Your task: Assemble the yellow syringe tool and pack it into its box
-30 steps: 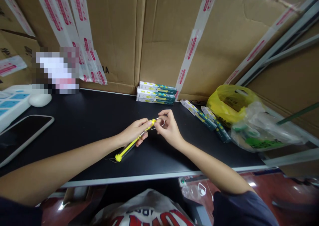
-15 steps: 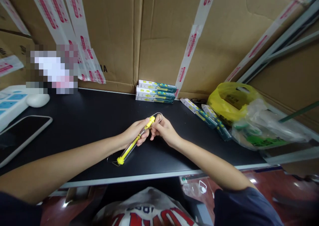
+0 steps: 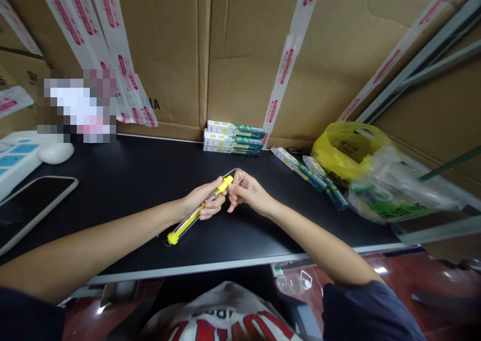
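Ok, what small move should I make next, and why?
Perhaps gently turn the curved silver metal hook with your right grip: that grip is at the hook, while your left grip holds the yellow-and-clear plastic tube and could steady it.

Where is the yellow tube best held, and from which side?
Probably grip the yellow tube low, from the near side: its slim lower part sticks out free, while the left hand holds its upper part and the right hand holds the wire hook.
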### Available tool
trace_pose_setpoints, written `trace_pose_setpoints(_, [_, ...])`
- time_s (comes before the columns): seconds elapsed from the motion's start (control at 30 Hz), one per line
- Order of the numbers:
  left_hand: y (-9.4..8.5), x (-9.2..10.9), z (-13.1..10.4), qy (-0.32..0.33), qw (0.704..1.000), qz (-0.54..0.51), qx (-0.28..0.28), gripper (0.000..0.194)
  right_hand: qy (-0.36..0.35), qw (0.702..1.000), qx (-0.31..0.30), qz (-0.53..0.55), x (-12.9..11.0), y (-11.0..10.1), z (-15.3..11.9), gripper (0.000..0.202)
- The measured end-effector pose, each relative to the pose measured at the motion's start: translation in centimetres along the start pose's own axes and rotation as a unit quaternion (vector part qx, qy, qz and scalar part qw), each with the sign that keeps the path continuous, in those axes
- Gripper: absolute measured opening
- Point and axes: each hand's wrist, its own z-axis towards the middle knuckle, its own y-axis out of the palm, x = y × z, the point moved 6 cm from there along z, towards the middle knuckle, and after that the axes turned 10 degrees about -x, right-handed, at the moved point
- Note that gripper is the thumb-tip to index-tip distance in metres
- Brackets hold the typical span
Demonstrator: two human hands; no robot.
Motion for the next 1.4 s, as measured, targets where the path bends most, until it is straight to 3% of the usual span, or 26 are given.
trace_pose_setpoints(0.33, [0.4,0.2,-0.1,-0.010,0.997,-0.060,-0.051,0.046,0.017,0.998,-0.029,-0.044,-0.4,0.0,-0.3,0.036])
trace_pose_setpoints(0.53, [0.6,-0.2,-0.1,-0.035,0.991,-0.081,-0.101,0.055,0.026,0.997,-0.026,-0.067,-0.6,-0.1,-0.3,0.038])
trace_pose_setpoints(0.97, [1.3,0.0,-0.3,0.008,0.991,-0.079,-0.104,0.041,0.021,0.998,-0.035,-0.044,-1.2,0.4,-0.5,0.035])
trace_pose_setpoints(1.2, [1.1,-0.2,-0.3,-0.003,0.994,-0.055,-0.091,0.046,0.001,0.994,-0.027,-0.101,-0.6,-0.1,-0.3,0.035])
trace_pose_setpoints(1.4, [1.9,0.1,-0.7,-0.029,0.992,-0.066,-0.107,0.045,-0.036,0.981,0.006,-0.189,-1.1,-0.2,-0.6,0.032])
